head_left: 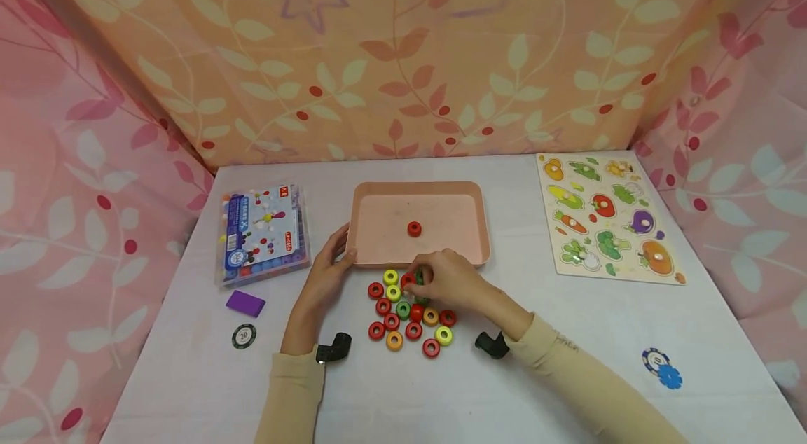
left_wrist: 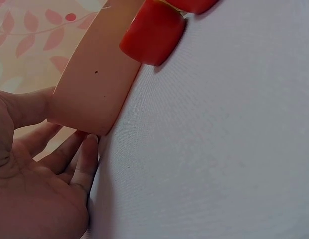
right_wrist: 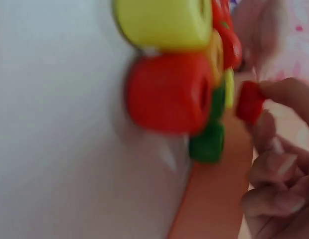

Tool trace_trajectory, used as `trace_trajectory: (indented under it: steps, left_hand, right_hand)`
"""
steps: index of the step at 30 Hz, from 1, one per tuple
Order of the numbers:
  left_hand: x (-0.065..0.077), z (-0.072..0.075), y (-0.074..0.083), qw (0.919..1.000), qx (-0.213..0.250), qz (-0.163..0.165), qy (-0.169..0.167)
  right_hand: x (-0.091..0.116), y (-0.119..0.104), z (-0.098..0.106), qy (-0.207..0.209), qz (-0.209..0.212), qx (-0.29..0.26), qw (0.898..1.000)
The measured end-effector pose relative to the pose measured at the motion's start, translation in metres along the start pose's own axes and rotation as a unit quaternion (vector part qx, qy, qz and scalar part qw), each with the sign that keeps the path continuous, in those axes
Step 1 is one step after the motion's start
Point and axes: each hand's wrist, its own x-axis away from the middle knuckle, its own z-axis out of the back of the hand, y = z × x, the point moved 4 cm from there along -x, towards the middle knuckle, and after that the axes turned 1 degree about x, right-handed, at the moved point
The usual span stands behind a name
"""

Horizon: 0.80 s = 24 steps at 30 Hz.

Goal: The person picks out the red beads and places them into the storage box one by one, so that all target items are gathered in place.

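My left hand (head_left: 329, 267) grips the front left corner of a shallow pink tray (head_left: 482, 227); the left wrist view has the thumb and fingers around that corner. Inside the tray lies one red ring-shaped bead (head_left: 414, 229). Between thumb and forefinger, my right hand (head_left: 452, 281) pinches another red bead (right_wrist: 249, 102), held just in front of the tray's near wall. Below and around it spread several loose beads, among them a yellow bead (head_left: 444, 336), an orange bead (head_left: 394, 341) and a green bead (head_left: 403, 309). The right hand hides part of this group.
A clear plastic box of coloured pieces (head_left: 263, 234) stands at the left, with a purple block (head_left: 246, 303) and a black-and-white chip (head_left: 244, 336) in front. On the right lie a vegetable puzzle board (head_left: 605, 220) and a blue chip (head_left: 670, 377) overlapping another chip.
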Motion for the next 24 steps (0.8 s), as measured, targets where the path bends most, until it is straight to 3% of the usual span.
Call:
trace_trajectory:
  steps: [5, 9, 15, 24]
  left_hand:
    - [0.000, 0.000, 0.000, 0.9999, 0.006, 0.006, 0.006]
    - [-0.001, 0.000, -0.003, 1.0000, 0.001, 0.007, 0.007]
    - [0.000, 0.000, -0.005, 0.9998, 0.001, 0.017, 0.004]
    - [0.000, -0.001, -0.001, 0.9999, -0.010, 0.005, 0.005]
  right_hand:
    - [-0.013, 0.015, 0.024, 0.079, 0.011, -0.025, 0.996]
    - [-0.024, 0.036, 0.039, 0.118, -0.023, -0.028, 0.992]
    - [-0.035, 0.060, 0.045, 0.116, -0.086, -0.014, 0.989]
    - [-0.042, 0.070, 0.040, 0.108, -0.095, 0.021, 0.989]
